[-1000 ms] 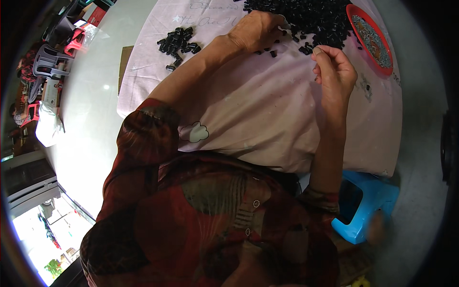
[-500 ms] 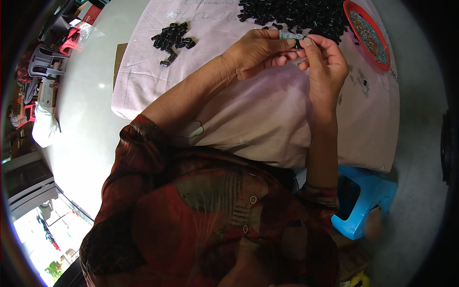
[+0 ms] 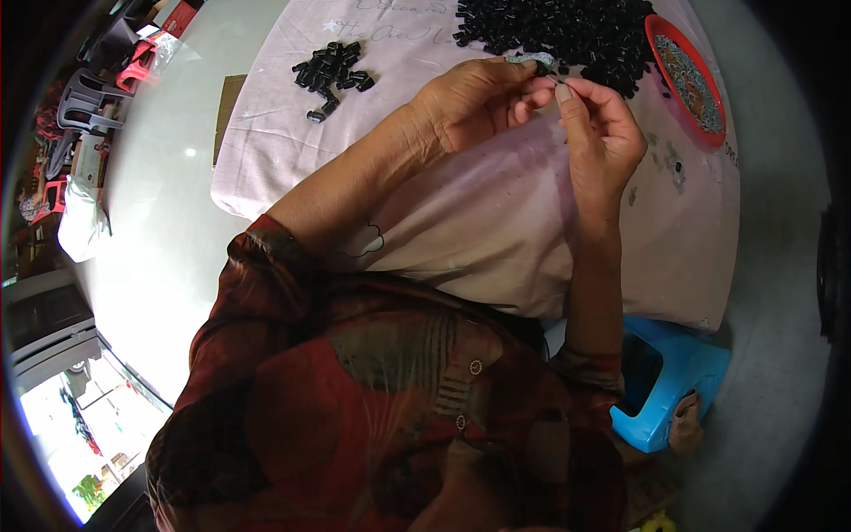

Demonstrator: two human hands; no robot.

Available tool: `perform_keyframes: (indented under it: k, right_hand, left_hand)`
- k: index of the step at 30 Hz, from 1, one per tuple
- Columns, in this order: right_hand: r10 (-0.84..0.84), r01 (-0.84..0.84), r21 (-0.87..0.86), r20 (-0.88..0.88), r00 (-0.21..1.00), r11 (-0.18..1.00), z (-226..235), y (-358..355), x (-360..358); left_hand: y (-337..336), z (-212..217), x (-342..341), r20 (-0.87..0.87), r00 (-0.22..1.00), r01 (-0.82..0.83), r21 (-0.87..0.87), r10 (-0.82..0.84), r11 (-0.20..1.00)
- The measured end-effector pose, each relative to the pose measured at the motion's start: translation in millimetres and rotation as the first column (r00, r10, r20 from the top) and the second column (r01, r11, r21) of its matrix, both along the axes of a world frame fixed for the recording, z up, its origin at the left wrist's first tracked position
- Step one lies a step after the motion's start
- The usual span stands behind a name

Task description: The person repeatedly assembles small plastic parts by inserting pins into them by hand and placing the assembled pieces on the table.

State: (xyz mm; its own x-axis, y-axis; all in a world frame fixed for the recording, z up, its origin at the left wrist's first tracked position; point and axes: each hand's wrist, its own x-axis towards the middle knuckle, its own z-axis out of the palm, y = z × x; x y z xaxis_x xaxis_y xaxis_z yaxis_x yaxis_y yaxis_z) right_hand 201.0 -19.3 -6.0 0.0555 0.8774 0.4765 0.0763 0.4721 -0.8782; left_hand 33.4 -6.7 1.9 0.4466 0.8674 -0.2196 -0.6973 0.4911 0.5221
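two hands (image 3: 463,96) (image 3: 610,142), two black piles (image 3: 331,69) (image 3: 567,37), one red tray (image 3: 712,139)

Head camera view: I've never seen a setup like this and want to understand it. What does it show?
There is no robot here, just a person's two bare hands. A wide fisheye camera worn on the head looks down, so straight edges bend near the rim. The left hand seems to hold a small black piece; the right hand has its fingertips pinched close by, on something too small to tell. Beneath them is a pink cloth. On it lie a large black heap, a smaller pile toward the left, and a red tray of grey bits toward the right.
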Motion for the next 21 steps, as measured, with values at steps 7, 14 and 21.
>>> perform_keyframes:
  k: [7, 14, 21]
  right_hand:
    - [0.007, -0.008, -0.035, -0.021, 1.000, 0.999, 10.3, -2.6, 3.2]
    - [0.106, -0.104, -0.053, 0.035, 0.994, 0.993, 12.0, -6.3, 2.5]
    - [0.191, -0.191, -0.092, -0.004, 0.982, 0.977, 10.0, -6.6, 4.8]
  left_hand:
    - [8.4, -2.0, -17.8, -0.407, 0.904, 0.081, 0.469, 0.134, 0.879]
    - [12.4, -4.0, -33.1, -0.439, 0.898, 0.216, 0.457, 0.007, 0.863]
    - [16.5, -5.7, -34.9, -0.547, 0.836, 0.267, 0.466, 0.038, 0.844]
